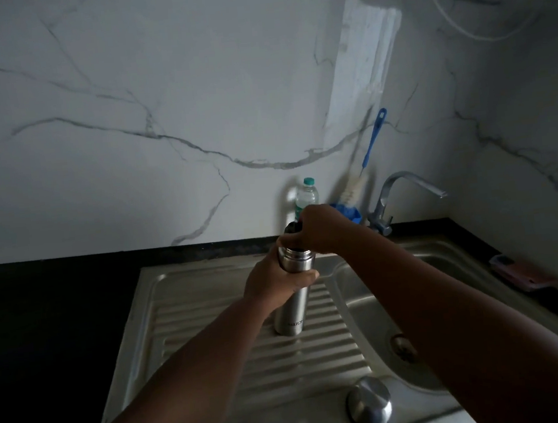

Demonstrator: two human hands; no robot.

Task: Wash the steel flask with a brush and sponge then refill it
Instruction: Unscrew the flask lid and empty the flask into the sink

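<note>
The steel flask (290, 313) stands upright on the ribbed drainboard (213, 321) of the sink. My left hand (274, 279) is wrapped around its upper body, just below the neck. My right hand (319, 229) grips the dark inner stopper (291, 228) on the flask's mouth from above. The flask's steel outer cap (369, 403) lies separately on the drainboard near the front edge. A bottle brush (365, 164) with a blue handle and white bristles leans against the wall behind the sink. I see no sponge clearly.
A plastic water bottle (307, 194) with a green cap stands by the wall behind my right hand, beside something blue (348, 211). The tap (403, 194) rises over the basin (377, 307), whose drain (401, 343) shows. A pink phone (518, 274) lies on the dark counter at right.
</note>
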